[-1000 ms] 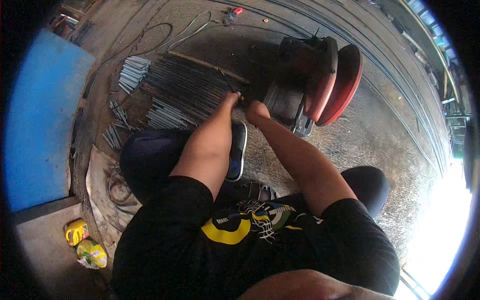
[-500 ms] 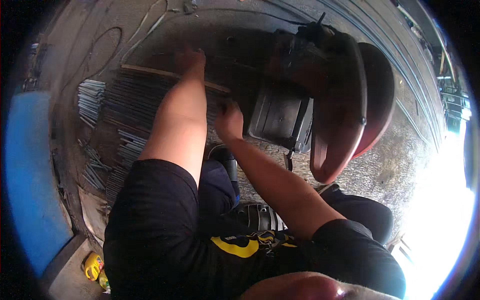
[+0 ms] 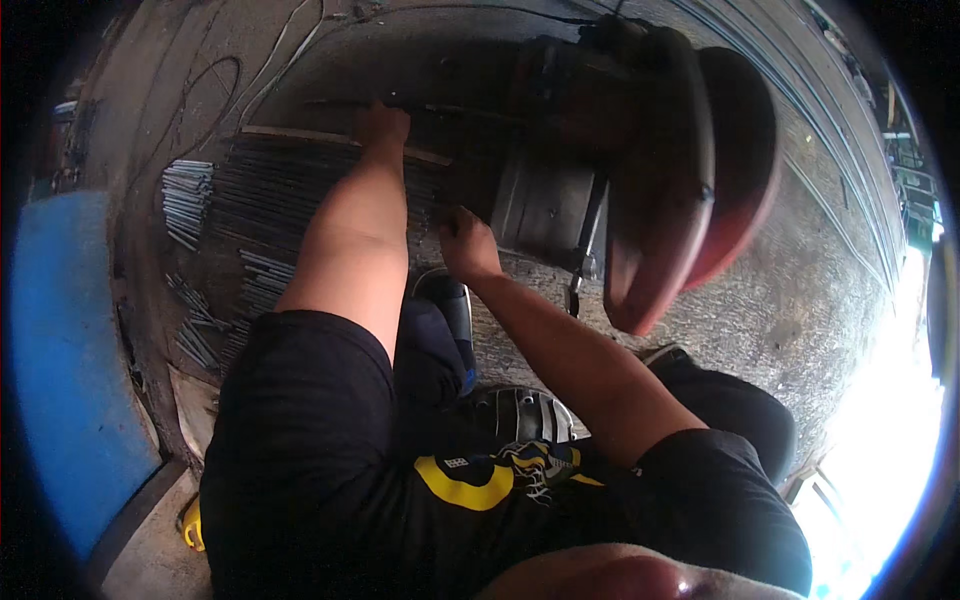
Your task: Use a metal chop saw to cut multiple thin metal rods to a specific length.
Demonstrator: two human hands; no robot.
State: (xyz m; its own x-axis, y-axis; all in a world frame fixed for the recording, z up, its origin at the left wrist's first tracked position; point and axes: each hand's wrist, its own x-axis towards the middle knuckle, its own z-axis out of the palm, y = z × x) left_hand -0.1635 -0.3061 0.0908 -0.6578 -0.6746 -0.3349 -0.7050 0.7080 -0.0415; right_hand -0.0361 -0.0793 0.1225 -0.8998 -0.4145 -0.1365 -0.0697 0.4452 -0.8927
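Note:
My left hand (image 3: 382,124) reaches far forward, its fingers closed around a thin dark metal rod (image 3: 460,110). The rod lies crosswise and runs rightward toward a dark cutting machine (image 3: 545,205) with a reddish curved guard (image 3: 650,270). Closer to me, my right hand (image 3: 468,245) is curled, thumb and fingers together, just left of the machine's base. Whether something small is between those fingers is hidden in shadow. Beneath my left forearm spreads a row of long dark rods (image 3: 270,190), with a thin wooden strip (image 3: 300,134) along its far side.
Shorter bright rods lie in a bundle (image 3: 187,200) at the left, and more loose pieces (image 3: 200,335) lie nearer. A blue panel (image 3: 70,350) stands at far left. Long thin bars (image 3: 835,130) stretch along the right. My shoe (image 3: 445,300) is close below the right hand.
The view has tilted slightly, so the machine appears farther up and left. My left hand, blurred before, is now sharper on the rod. My right hand is slightly nearer me relative to the wooden strip.

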